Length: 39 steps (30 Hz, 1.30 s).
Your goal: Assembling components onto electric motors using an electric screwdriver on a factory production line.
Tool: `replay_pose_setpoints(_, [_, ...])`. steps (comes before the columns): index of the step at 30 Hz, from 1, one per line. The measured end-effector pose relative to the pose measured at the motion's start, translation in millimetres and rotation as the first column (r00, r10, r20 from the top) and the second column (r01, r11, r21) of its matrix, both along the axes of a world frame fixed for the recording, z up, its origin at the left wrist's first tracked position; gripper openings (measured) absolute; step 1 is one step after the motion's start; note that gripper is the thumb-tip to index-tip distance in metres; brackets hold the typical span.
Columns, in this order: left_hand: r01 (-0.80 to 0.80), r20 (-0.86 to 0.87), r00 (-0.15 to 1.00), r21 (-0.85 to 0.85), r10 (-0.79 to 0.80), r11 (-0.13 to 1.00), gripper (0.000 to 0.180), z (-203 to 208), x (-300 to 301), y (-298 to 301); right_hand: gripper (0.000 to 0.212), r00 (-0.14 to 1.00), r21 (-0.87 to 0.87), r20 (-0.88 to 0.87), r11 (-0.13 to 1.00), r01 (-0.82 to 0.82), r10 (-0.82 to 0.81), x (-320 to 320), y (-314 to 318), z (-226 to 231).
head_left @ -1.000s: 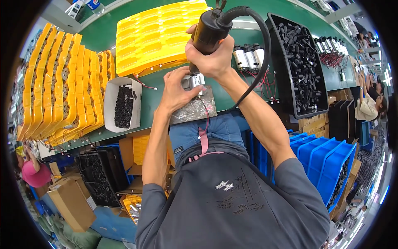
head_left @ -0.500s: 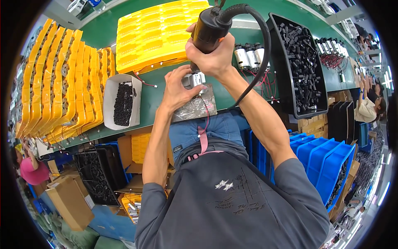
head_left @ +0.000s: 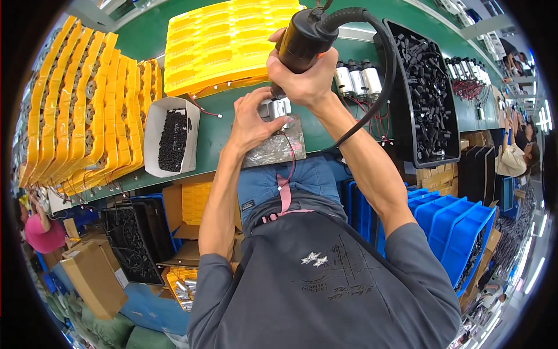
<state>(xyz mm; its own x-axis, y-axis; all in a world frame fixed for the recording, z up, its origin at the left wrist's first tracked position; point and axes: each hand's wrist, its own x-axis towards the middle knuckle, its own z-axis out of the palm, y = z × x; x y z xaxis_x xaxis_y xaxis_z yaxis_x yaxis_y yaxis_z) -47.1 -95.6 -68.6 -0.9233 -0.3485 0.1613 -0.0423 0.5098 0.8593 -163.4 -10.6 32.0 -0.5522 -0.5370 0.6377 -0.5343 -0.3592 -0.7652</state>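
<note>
Ideally, the right hand [head_left: 307, 79], wrapped around the black power driver [head_left: 304, 42], should press straight along the silver motor [head_left: 281, 110] while the left hand [head_left: 251, 123], thumb and fingers closed on it, resists twisting. The motor sits over the metal plate [head_left: 278, 151] by the bench's [head_left: 216, 132] front edge, its long axis running from driver toward that edge, wired end nearest; its tilt is unclear.

At the near edge of the worktop [head_left: 218, 131], the left hand [head_left: 253, 122] holds a motor [head_left: 281, 111] over a plate [head_left: 276, 151]; the right hand [head_left: 305, 81] grips a driver [head_left: 303, 43] above the motor.
</note>
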Motion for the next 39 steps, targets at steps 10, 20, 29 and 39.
replay_pose_setpoints(10, [-0.059, -0.063, 0.996, 0.140, 0.068, 0.988, 0.060, 9, -1, 6, 0.021, 0.999, 0.002, -0.045, 1.000, -0.006, 0.006, -2, -5, -2])
replay_pose_setpoints(20, [-0.092, 0.024, 0.996, 0.054, 0.091, 0.994, 0.068, 2, -4, 2, 0.023, 0.989, 0.025, 0.143, 0.999, -0.030, 0.027, -5, -6, 8])
replay_pose_setpoints(29, [-0.075, -0.042, 0.996, 0.092, 0.079, 0.993, 0.064, -1, -3, 3, 0.019, 1.000, -0.044, 0.014, 0.999, -0.017, 0.018, -4, -14, 2])
replay_pose_setpoints(39, [-0.067, -0.086, 0.994, 0.061, 0.072, 0.996, 0.051, -2, -3, 4, 0.022, 0.999, -0.039, 0.002, 0.999, -0.034, 0.034, -7, -7, -4])
